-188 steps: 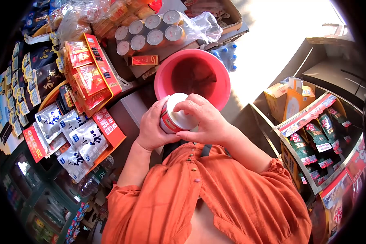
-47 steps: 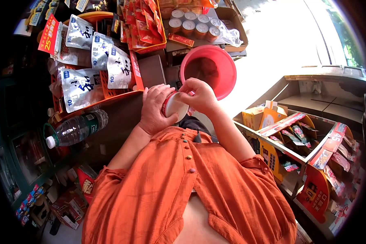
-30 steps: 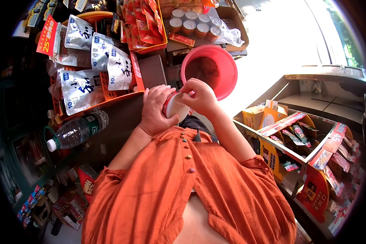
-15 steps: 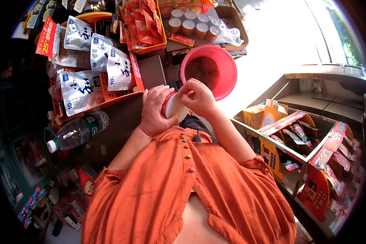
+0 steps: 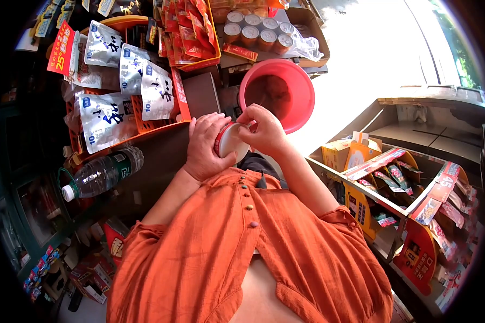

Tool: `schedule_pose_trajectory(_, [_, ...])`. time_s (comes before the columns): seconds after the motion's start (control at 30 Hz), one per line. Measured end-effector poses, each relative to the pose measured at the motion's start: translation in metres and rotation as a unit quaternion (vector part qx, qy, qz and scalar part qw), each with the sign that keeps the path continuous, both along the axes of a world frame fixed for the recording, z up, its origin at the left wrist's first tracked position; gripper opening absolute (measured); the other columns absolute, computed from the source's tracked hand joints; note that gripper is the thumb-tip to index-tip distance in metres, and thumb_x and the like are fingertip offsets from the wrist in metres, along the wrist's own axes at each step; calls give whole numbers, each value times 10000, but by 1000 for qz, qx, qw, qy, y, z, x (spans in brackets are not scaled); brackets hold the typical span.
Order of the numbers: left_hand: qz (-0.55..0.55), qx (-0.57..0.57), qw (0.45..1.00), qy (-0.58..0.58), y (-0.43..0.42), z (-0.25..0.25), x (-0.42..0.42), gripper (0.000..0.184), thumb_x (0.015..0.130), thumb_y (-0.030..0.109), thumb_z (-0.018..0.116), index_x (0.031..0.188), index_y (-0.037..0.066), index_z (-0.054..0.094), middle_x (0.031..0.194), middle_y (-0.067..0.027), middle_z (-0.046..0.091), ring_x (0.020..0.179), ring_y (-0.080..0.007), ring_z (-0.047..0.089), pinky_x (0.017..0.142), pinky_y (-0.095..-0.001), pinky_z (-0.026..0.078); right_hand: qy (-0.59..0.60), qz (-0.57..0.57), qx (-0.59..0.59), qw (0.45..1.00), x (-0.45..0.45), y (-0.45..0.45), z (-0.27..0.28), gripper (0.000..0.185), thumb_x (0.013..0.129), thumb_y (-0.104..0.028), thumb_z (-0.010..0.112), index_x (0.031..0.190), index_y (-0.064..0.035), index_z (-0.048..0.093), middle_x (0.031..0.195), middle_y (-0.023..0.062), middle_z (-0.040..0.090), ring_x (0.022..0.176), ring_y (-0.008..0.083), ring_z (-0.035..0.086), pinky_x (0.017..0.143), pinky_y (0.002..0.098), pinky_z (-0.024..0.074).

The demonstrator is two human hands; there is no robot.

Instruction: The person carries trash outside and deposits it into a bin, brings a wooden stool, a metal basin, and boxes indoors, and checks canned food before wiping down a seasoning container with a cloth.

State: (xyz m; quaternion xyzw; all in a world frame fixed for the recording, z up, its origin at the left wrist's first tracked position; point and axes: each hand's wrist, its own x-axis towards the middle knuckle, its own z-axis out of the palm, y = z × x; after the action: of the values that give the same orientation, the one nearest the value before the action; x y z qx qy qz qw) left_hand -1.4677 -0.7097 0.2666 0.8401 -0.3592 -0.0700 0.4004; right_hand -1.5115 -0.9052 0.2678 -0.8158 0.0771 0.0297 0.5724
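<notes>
Close in front of my body, a round container (image 5: 232, 144) with a red side and a pale, whitish top is tilted so its top faces me. My left hand (image 5: 203, 146) wraps around its left side, thumb along the lower rim. At the upper right edge of the top, my right hand (image 5: 266, 130) has its thumb and fingers pinched together. Whatever those fingertips hold is too small and covered to make out. A pink bucket (image 5: 306, 97) with something dark brown inside stands just beyond my right hand.
Silver pouches (image 5: 109, 119) fill an orange basket at left, above a large water bottle (image 5: 103, 173). Red packets (image 5: 191, 33) and shrink-wrapped cans (image 5: 258, 33) stand at the back. To the right is a rack (image 5: 383, 199) of small snack packets.
Hardly anything differs. My right hand and its fingertips have shifted very slightly at the container's edge, while my left hand keeps its hold.
</notes>
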Motion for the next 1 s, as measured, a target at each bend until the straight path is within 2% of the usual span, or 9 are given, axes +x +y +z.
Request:
schedule_pose_trajectory(0.37, [-3,2,1000,-9,-1,1,-2,733,568,330,751,1240,109,558,1247,-123,545,1226,-318,467,1087,-503,252,-20,-18,-83,996,-3,5,1,247,690,-214,686,827,-24,608,830,117,581,804,288,605,730,377,504])
schedule_pose_trajectory(0.47, [5,-2,1000,2,-3,2,-1,730,565,323,752,1236,109,559,1250,-123,545,1230,-318,466,1088,-510,249,1,-48,-17,999,-1,4,-3,273,690,-247,689,820,-21,607,830,121,585,806,300,603,734,383,501])
schedule_pose_trajectory(0.57, [4,-2,1000,-4,-3,0,-1,729,560,311,754,1233,111,559,1251,-123,546,1233,-318,466,1090,-519,244,-18,-11,-93,995,-2,5,9,228,703,-211,676,821,-27,613,833,120,590,805,296,608,718,376,506])
schedule_pose_trajectory(0.63, [-3,-1,1000,-14,-4,0,-2,729,558,305,756,1233,112,559,1251,-123,546,1234,-319,467,1091,-525,243,-20,-14,-89,996,0,2,4,155,716,-146,653,812,-27,626,814,118,592,800,293,609,699,368,508])
schedule_pose_trajectory(0.7, [7,2,1000,-3,-4,4,0,731,575,244,744,1254,66,538,1251,-137,555,1224,-341,479,1073,-464,308,-38,-7,-30,999,3,-4,-11,113,782,-66,598,873,-11,636,817,76,590,766,183,604,667,310,520])
schedule_pose_trajectory(0.73, [5,3,1000,-4,-4,4,1,731,575,244,744,1254,66,538,1251,-137,555,1224,-341,479,1073,-464,308,111,-28,78,990,4,-11,-4,110,826,-70,577,891,-12,642,865,69,631,789,138,623,669,293,530])
schedule_pose_trajectory(0.83, [26,-10,999,29,1,-5,4,741,589,202,741,1276,46,513,1268,-139,531,1227,-317,479,1062,-423,343,157,-149,373,902,-2,-23,-28,124,893,-90,578,989,-22,618,926,49,647,847,121,644,708,269,547])
schedule_pose_trajectory(0.93, [58,-93,987,121,8,-16,1,714,654,154,722,1307,4,474,1319,-154,464,1237,-264,460,1059,-377,360,201,-95,423,879,-20,-21,-34,193,886,-123,608,1053,-27,621,950,33,637,829,131,635,724,293,552])
schedule_pose_trajectory(1.0, [56,-91,988,112,8,-16,-1,715,656,153,722,1309,4,472,1321,-153,463,1241,-270,456,1063,-380,358,210,-96,434,871,-25,-10,-34,180,871,-131,634,1023,-37,615,934,27,626,817,124,631,713,279,546])
